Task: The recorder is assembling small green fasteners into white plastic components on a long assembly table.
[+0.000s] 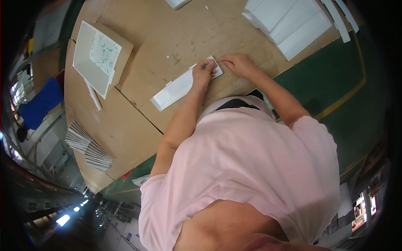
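Note:
A long, narrow white panel (171,93) with small tabs along its far edge lies slantwise on the table before me. Over its right end, my left hand (203,74) is closed, fingertips pinched together. Whatever small thing they hold, perhaps with a bit of green, is too small to name. Just right of it, my right hand (238,65) pinches a thin, stick-like piece (218,61) that points toward the left fingertips. Its far tip is hard to make out at the panel's end.
The brown table (155,37) carries a white bin (79,62) with small green pieces at left, a white strip (93,95) beside it and fanned white slats (88,146) nearer. White panels (289,25) are stacked at far right, with curved white strips (337,21) beyond.

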Motion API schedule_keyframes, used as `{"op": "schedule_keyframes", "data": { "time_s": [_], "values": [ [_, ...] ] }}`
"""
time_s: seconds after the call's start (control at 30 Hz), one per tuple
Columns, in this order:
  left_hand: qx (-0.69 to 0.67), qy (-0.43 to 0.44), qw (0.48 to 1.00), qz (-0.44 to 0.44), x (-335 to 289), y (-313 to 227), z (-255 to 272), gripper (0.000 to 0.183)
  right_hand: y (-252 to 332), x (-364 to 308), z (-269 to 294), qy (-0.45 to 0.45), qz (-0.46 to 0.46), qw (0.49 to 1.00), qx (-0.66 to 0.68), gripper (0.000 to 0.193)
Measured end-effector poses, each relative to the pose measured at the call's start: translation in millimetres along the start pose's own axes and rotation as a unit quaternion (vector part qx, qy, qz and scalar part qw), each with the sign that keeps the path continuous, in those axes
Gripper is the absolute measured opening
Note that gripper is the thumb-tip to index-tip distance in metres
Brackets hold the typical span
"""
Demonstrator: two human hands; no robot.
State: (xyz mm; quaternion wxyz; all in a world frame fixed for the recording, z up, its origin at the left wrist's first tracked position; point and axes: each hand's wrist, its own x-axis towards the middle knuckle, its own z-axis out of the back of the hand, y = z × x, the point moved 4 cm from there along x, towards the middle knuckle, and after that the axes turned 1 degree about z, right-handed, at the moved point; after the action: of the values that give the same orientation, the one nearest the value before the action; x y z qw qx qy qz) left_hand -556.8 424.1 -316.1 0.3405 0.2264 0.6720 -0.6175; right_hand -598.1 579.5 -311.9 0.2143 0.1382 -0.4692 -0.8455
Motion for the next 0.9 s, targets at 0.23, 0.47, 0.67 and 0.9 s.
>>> {"op": "schedule_keyframes", "data": {
  "time_s": [0.23,0.47,0.67,0.9],
  "values": [
    [0.025,-0.009,1.0,-0.017,5,13,-2,0.013,-3,19,6,0.119,0.055,0.991,-0.033,0.016],
    [0.065,-0.049,0.996,-0.035,0,19,-5,0.013,-2,34,1,0.28,0.05,0.956,-0.067,0.018],
    [0.07,-0.036,0.996,-0.048,0,20,3,0.01,-21,15,11,0.208,-0.108,0.968,0.094,0.021],
    [0.115,-0.02,0.988,-0.098,-4,15,-2,0.012,-12,25,-7,0.2,-0.175,0.962,0.065,0.023]
  ]
}}
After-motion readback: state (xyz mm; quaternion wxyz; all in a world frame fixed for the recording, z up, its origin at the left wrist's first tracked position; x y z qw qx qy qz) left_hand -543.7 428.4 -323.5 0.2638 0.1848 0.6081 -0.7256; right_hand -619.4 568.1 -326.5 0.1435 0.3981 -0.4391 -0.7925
